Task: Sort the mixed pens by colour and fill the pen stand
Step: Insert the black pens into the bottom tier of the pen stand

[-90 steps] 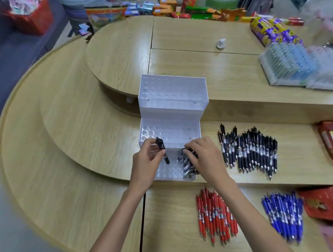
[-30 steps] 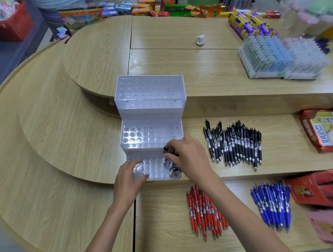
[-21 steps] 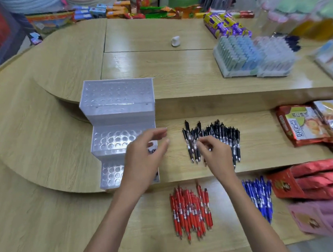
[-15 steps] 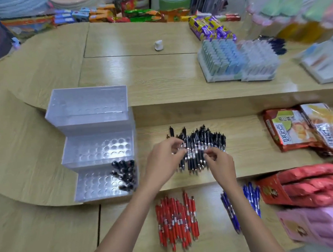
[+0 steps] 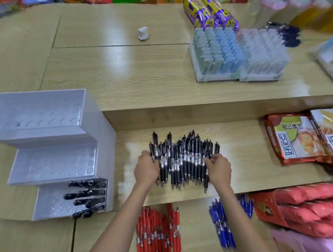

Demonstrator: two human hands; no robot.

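Black pens (image 5: 183,159), red pens (image 5: 158,234), blue pens (image 5: 223,227), three piles

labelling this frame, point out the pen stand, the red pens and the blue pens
pen stand (image 5: 54,166), head view, holed top of its middle tier
red pens (image 5: 160,236), head view, middle of the pile
blue pens (image 5: 219,225), head view, barrels mid-pile

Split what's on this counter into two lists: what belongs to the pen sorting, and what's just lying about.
Job: pen stand; black pens, gathered between left hand and right hand; red pens; blue pens.
Lying about: snack packets; small white object; trays of pastel items; purple-yellow packs; red packs.
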